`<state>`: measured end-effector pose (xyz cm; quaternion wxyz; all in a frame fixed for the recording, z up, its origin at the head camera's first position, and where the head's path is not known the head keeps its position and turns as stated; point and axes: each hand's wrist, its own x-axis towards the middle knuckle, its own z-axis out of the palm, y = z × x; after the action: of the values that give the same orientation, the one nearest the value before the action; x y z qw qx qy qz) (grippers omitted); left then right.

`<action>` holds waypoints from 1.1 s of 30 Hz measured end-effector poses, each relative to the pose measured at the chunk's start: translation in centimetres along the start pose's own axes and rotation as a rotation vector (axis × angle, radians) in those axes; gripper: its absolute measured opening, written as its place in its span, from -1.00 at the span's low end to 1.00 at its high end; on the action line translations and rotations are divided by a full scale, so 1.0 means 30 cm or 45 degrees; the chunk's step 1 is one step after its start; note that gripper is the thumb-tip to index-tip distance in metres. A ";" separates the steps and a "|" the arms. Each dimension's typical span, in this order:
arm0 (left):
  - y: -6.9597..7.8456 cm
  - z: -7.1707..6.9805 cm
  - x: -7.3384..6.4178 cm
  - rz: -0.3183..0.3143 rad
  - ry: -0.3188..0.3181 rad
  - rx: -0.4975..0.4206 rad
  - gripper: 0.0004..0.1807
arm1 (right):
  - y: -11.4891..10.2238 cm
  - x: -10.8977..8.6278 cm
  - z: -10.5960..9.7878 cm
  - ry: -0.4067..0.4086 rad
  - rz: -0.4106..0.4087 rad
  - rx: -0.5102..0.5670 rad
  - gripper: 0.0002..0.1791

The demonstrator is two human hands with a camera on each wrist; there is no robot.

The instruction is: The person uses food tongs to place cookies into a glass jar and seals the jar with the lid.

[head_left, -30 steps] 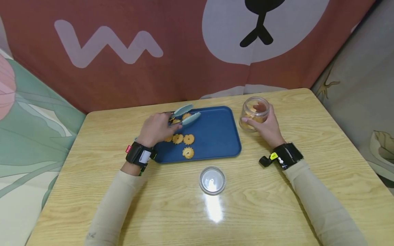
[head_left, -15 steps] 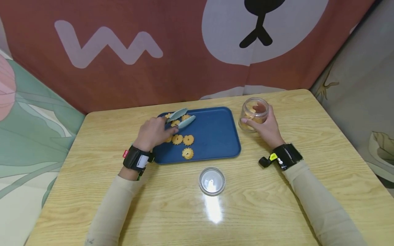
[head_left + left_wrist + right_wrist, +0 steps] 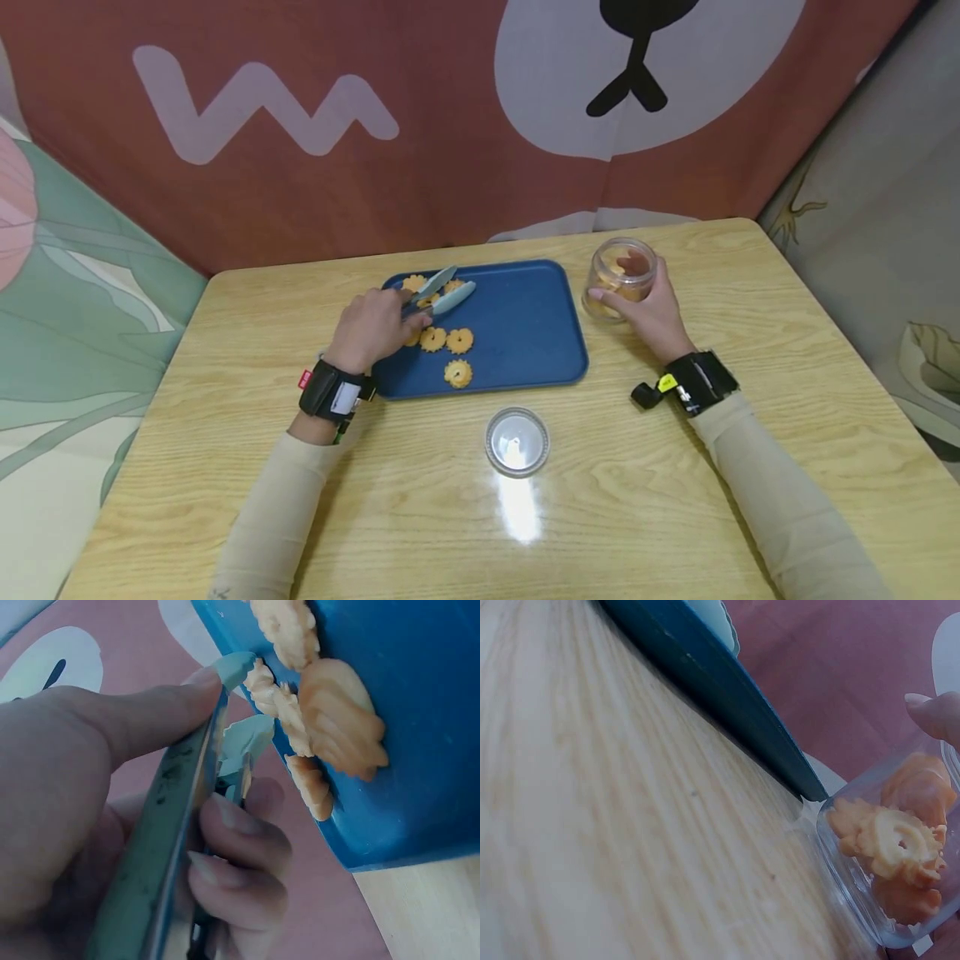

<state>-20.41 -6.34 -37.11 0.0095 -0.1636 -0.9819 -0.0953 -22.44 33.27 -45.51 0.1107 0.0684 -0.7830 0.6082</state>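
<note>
My left hand [image 3: 369,329] grips a pair of tongs [image 3: 453,298] with pale green tips over the left part of the blue tray [image 3: 525,325]. The tong tips stand apart around a cookie [image 3: 427,301] in the back-left group. In the left wrist view the tong handle [image 3: 161,832] runs between thumb and fingers, beside several ridged cookies [image 3: 341,720]. My right hand [image 3: 655,312] holds a clear jar [image 3: 618,279] upright, just right of the tray. Through its wall the right wrist view shows several cookies [image 3: 900,844] inside.
A round clear lid [image 3: 517,442] lies on the wooden table [image 3: 420,500] in front of the tray. More flower-shaped cookies sit on the tray, one cookie [image 3: 458,373] near its front edge. A printed cloth [image 3: 442,183] hangs behind the table.
My left hand has drawn back a little to the left and toward me, and the tong tips with it, over the back-left cookies. The right hand and the jar stay in place.
</note>
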 end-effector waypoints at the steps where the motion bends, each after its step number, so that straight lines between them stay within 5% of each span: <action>1: 0.001 0.000 -0.001 0.007 0.010 0.008 -0.57 | 0.001 -0.001 0.000 0.000 0.000 0.001 -0.06; 19: 0.009 0.008 -0.002 0.060 0.085 -0.012 -0.58 | 0.001 -0.003 -0.001 0.013 0.002 -0.012 -0.08; 33: 0.111 -0.050 0.024 0.209 0.181 -0.034 -0.65 | 0.008 0.003 -0.004 0.020 0.007 -0.039 -0.07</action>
<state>-20.03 -3.32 -34.99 0.0848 -0.2363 -0.9607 -0.1188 -22.57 33.43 -45.69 0.1163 0.0597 -0.7915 0.5970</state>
